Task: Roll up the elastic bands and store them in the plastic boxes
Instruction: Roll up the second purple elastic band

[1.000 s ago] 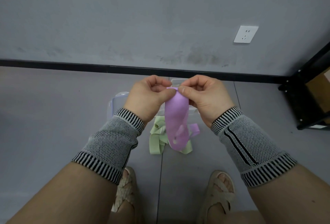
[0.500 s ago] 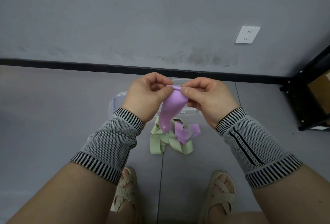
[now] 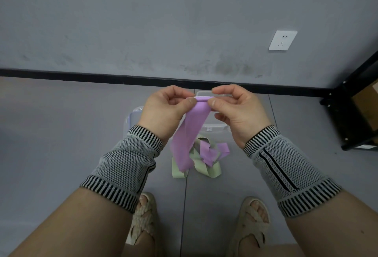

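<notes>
A purple elastic band (image 3: 190,131) hangs from both my hands, its top end curled into a small roll between my fingertips. My left hand (image 3: 163,111) pinches the roll's left side and my right hand (image 3: 235,111) pinches its right side. The band's tail trails down to the grey floor, where it lies tangled with a pale green elastic band (image 3: 204,167). Clear plastic boxes (image 3: 212,128) sit on the floor behind my hands, mostly hidden by them.
A grey wall with a black skirting strip (image 3: 81,74) and a white socket (image 3: 282,40) stands ahead. A black metal rack (image 3: 347,113) holding a cardboard box occupies the right corner. My sandalled feet (image 3: 143,220) are below the bands.
The hanging purple band has straightened and stretched longer, and its top end is now rolled tighter between my fingertips. My hands have spread slightly apart.
</notes>
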Demonstrator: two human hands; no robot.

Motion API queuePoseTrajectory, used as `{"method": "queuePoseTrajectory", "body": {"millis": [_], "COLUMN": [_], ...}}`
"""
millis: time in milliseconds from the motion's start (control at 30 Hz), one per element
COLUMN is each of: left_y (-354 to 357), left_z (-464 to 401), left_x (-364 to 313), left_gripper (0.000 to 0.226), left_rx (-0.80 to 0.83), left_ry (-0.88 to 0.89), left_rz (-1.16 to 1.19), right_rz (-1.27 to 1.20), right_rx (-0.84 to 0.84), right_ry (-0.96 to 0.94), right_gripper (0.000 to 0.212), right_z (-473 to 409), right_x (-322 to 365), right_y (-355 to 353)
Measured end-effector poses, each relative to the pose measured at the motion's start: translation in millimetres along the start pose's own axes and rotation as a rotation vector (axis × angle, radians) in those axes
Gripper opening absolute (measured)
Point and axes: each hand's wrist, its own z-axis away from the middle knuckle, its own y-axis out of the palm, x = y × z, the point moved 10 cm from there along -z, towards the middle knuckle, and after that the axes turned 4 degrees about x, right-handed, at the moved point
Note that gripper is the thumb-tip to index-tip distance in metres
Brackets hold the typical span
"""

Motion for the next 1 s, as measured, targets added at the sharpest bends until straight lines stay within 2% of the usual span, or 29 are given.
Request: {"method": "queuePoseTrajectory", "body": {"millis": [233,467,567,667,767,833,1000], "left_y": [-3.2,0.1,1.6,0.3,4.7,5.7,9.5], "left_z": [-0.9,0.6,0.7,0.0,0.8,2.0,3.1], "left_x": [-0.6,-2.9,-3.8,-7.6,-9.1,-9.0,-1.6], "left_gripper": [0.012,0.011,0.012,0.017,0.019,0.015,0.013], "left_rx": [-0.031,-0.023,0.004,0.017,0.045,0.037,0.078], "left_ry": [0.043,0.044,0.043,0.074,0.096,0.093,0.003], "left_rz": [-0.044,0.004,-0.029,-0.134,-0.203,-0.212,-0.274], "right_rz": [0.105,0.122,0.119,0.075,0.223,0.285,0.064], "right_rx": [-0.126,-0.179,-0.146,-0.028,0.073,0.064,-0.056], "right_ry": [-0.047,-0.081,-0.069,-0.022,-0.033,-0.057,-0.002], "right_gripper": [0.016,0.014,0.015,0.015,0.010,0.012,0.020], "right_z": [3.2,4.5,2.6,0.5,1.4,0.9,-3.7], "right_x": [1.9,6.0,6.0,2.7,5.8,7.7,-0.6], "right_y": [-9.3,-12.7,-11.0,-4.2,2.8,3.6,-10.9]}}
